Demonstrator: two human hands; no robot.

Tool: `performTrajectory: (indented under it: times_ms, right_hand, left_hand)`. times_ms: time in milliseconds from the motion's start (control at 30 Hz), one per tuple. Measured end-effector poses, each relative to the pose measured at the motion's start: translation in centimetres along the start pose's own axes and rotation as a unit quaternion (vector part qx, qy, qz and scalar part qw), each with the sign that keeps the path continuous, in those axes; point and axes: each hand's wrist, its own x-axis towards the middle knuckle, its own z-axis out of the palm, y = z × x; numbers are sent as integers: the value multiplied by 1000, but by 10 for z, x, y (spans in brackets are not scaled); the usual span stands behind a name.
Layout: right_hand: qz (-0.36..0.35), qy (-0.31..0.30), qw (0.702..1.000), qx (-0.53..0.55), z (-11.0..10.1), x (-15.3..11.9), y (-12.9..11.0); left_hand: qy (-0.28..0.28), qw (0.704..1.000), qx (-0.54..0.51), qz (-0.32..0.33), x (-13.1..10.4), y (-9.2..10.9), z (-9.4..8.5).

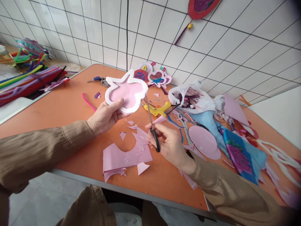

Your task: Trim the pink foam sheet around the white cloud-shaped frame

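My left hand (107,116) holds up a pink shape with a raised white rim (125,91), its thumb on the pink face and its fingers behind. In my right hand (168,142) are scissors with black handles (155,139). Their blades point up to the right edge of the shape. Below both hands, cut pink sheets and scraps (127,157) lie on the orange table (77,94). A yellow glue gun (160,110) rests just behind my right hand.
Keys (103,82) and finished ornaments (157,78) lie near the tiled wall. A white bag (202,99), pink ovals (203,139) and a blue packet (238,153) crowd the right. Colourful pipe cleaners (30,81) are at the far left.
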Motion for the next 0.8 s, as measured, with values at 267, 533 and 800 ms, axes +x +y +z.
performTrajectory:
  times_ms: [267,533,800]
  right_hand:
    - [25,-3,1000,12,1,-1,1]
    - [17,-7,1000,-1,0,-2,6]
    - [-10,9,1000,-12,2,0,4]
  left_hand:
    - [-4,1000,9,6,1,-1,-3]
    - [-29,999,28,8,2,-3,-8]
    - [-35,999,29,17,0,-4,-7]
